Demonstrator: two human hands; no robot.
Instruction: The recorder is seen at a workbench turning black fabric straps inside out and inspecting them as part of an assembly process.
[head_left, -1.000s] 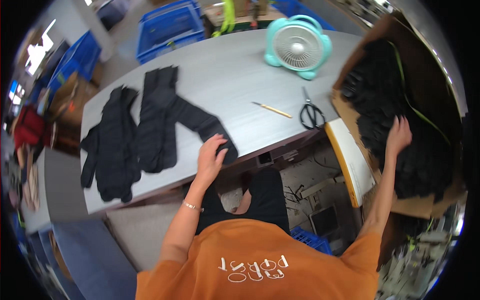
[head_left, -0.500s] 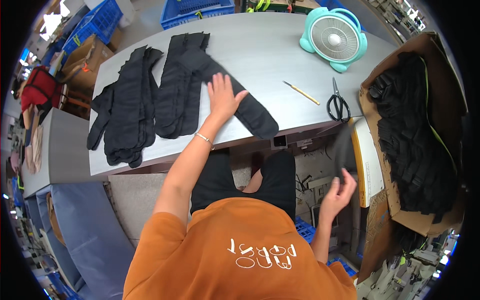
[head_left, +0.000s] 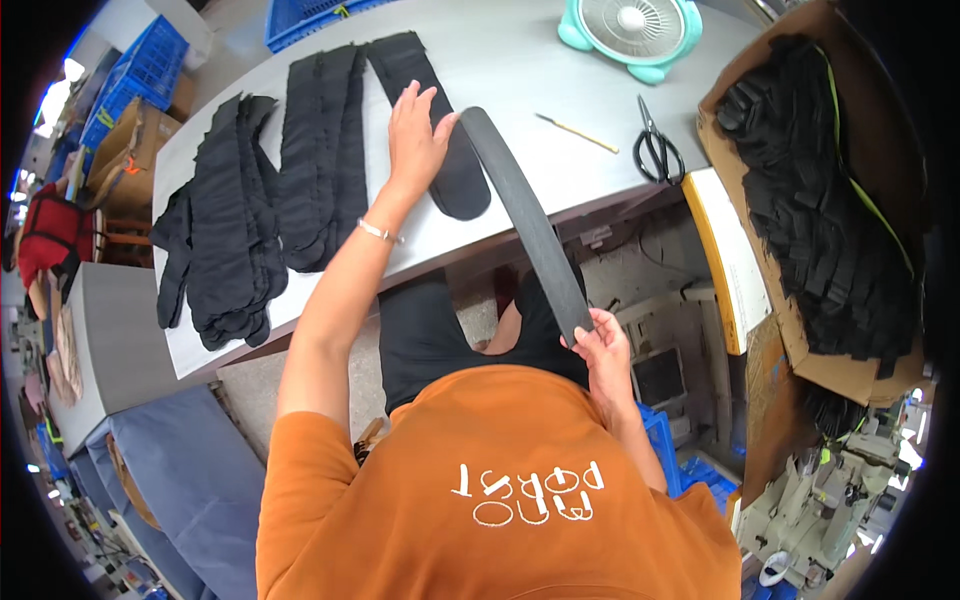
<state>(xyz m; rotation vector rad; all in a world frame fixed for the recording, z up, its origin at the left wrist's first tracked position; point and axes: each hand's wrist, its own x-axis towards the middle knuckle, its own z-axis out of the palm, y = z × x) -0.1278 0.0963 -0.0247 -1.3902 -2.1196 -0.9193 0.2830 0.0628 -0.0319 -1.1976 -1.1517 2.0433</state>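
Observation:
My right hand pinches the near end of a long, flat dark grey strip between thumb and fingers. The strip slants up over the table edge, and its rounded far end reaches the thumb of my left hand. That left hand lies with fingers stretched out over a black cloth piece, long and round-ended, flat on the table. Whether the left thumb presses on the strip I cannot make out. Left of it lie two piles of similar black cloth pieces, one nearer pile and one farther left.
On the grey table are a turquoise fan, a thin pointed tool with a tan handle and black-handled scissors. A cardboard box full of black strips stands at the right. Blue crates are behind.
My right hand has come inward and up from the right, bringing the grey strip over the table edge. The cloth piece under my left hand now lies straighter, apart from the pile.

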